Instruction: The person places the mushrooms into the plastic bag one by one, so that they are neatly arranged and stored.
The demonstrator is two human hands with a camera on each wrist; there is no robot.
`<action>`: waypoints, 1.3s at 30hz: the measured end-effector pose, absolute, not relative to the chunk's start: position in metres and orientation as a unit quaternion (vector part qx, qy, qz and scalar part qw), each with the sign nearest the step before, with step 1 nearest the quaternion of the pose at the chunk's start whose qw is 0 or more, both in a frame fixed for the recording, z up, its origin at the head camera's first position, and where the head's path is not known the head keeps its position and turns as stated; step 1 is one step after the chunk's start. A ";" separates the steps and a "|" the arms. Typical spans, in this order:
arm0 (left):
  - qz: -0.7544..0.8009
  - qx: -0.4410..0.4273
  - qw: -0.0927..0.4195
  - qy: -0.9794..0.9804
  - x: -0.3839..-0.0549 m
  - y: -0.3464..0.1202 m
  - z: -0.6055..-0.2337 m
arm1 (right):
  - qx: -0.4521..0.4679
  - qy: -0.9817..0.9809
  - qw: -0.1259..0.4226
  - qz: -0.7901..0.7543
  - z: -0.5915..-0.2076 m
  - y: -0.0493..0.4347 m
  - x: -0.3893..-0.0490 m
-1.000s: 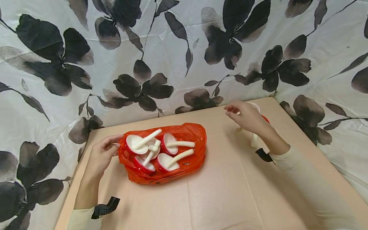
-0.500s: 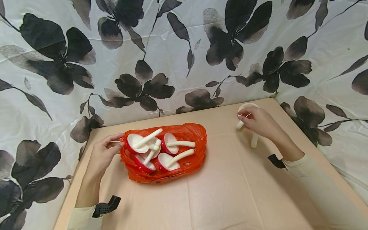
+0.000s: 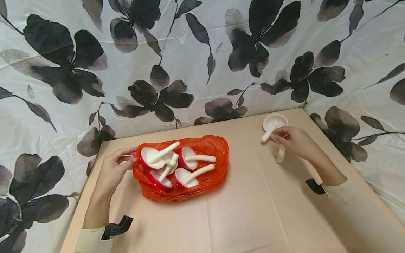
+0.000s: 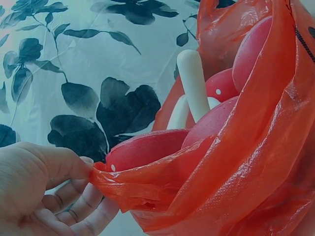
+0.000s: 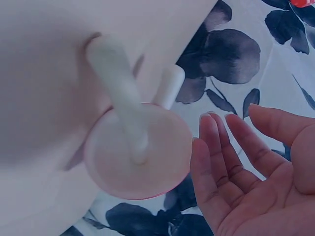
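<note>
My left hand (image 3: 112, 172) pinches the edge of a red plastic bag (image 3: 218, 175), thumb against fingers, as the left wrist view shows up close. Inside the bag lie several toy mushrooms (image 3: 190, 179) with red, white-dotted caps and white stems. At the table's far right, one toy mushroom (image 3: 275, 121) rests with its pale cap underside up. Just nearer is a second toy mushroom (image 3: 281, 154), its cap mostly hidden behind my right hand (image 3: 299, 144). In the right wrist view that hand's fingers are loosely bent, thumb apart, beside a cap's rim with nothing between them.
The beige table (image 3: 246, 211) ends at a white curtain (image 3: 196, 70) with dark flowers, close behind the bag and the far mushroom. A black wrist strap (image 3: 117, 228) sits on the left sleeve, another black strap (image 3: 314, 186) on the right one.
My right hand has drawn back to the right and nearer to me, uncovering the far mushroom's cap and stem. My left hand stays at the bag's edge.
</note>
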State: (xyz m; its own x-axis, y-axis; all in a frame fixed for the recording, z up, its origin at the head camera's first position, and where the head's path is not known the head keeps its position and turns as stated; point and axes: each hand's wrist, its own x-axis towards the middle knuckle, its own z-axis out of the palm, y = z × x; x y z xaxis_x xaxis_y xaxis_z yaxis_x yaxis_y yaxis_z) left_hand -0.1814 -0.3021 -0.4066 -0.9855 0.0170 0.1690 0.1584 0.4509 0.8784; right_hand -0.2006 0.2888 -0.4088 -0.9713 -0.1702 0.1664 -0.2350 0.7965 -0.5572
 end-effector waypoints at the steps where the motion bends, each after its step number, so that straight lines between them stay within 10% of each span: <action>1: -0.522 -0.052 0.068 -0.849 -0.181 -0.302 -0.407 | 0.108 -0.947 0.057 0.298 -0.411 0.290 -0.200; 39: -0.546 -0.061 0.072 -0.833 -0.181 -0.303 -0.407 | 0.079 -0.961 0.027 0.262 -0.451 0.318 -0.196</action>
